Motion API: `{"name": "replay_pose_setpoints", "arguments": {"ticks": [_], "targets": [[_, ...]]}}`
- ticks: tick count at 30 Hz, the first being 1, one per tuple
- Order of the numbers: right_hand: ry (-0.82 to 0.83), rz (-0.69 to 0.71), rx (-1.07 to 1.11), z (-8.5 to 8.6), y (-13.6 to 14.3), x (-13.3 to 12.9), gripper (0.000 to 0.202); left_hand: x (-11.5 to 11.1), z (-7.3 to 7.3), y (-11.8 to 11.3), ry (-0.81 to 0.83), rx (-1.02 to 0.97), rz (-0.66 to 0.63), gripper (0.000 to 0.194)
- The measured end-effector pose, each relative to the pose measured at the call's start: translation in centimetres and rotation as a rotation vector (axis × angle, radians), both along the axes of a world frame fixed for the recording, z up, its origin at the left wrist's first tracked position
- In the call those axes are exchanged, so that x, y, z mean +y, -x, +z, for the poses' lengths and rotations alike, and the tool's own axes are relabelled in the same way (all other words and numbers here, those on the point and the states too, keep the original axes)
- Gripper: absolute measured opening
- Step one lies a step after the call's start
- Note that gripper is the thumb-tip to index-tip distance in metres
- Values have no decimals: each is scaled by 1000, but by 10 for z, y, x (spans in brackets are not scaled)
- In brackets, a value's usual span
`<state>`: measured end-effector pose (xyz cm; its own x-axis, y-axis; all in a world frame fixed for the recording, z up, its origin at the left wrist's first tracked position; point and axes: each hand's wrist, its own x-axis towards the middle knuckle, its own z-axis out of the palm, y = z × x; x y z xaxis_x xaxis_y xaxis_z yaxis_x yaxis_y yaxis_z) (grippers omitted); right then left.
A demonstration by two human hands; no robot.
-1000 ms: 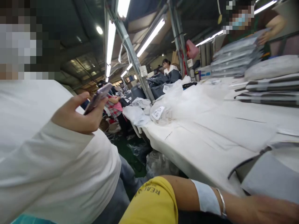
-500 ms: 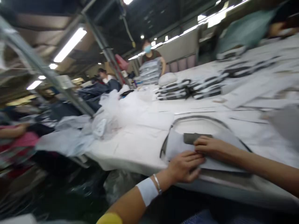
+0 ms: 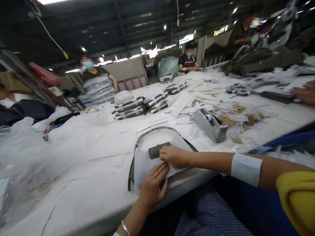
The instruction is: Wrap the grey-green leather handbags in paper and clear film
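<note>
A grey-brown bag [image 3: 182,176] lies at the table's front edge, mostly hidden under white paper [image 3: 143,165]. Its long dark strap [image 3: 157,128] arches round the far side. A grey-brown band [image 3: 154,151] shows on top of the paper. My left hand [image 3: 154,185] rests on the paper with fingers stretched and the thumb apart. Just beside those fingertips, my right hand [image 3: 175,156] is closed with curled fingers against the paper, next to the band. What its fingertips pinch is hidden.
A grey tape dispenser [image 3: 210,126] stands right of the bag, near scattered tags [image 3: 237,116]. Folded striped bundles [image 3: 133,108] lie farther back. Clear plastic [image 3: 22,164] is heaped at left. Co-workers stand or sit round the table; a person's hand [image 3: 305,91] reaches in at right.
My view has swung to the right, bringing the tape dispenser and more co-workers into sight. Both hands remain together on the paper-covered bag, with little change in their pose.
</note>
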<state>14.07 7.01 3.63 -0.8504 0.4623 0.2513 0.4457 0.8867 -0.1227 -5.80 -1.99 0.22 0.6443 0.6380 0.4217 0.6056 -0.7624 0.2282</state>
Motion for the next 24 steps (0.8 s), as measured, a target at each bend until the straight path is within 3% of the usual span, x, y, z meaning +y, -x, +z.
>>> {"name": "replay_pose_setpoints", "arguments": {"ticks": [3, 5, 6, 9, 11, 14, 19, 21, 24], "targets": [[208, -79, 69, 14, -6, 0, 12, 1, -3, 0, -18, 2, 3, 58], [287, -136, 202, 27, -27, 5, 15, 1, -5, 1, -28, 5, 1, 59], [274, -225, 282, 32, -42, 8, 17, 1, -5, 1, -37, 5, 0, 59], [147, -671, 409, 39, -99, 10, 21, 2, -7, 2, -72, -3, -9, 60], [143, -823, 363, 33, -129, -1, 20, 2, -8, 1, -86, -10, -11, 62], [160, -802, 372, 14, -143, -36, 21, 3, -11, 1, -93, -20, -6, 63], [119, -844, 512, -13, -115, -91, 26, 4, -13, -1, -100, -6, 12, 61], [147, -887, 520, -16, -108, -102, 23, 5, -14, -3, -126, 8, 24, 58], [195, -828, 437, -10, -111, -115, 20, 6, -17, -5, -222, 20, 33, 56]]}}
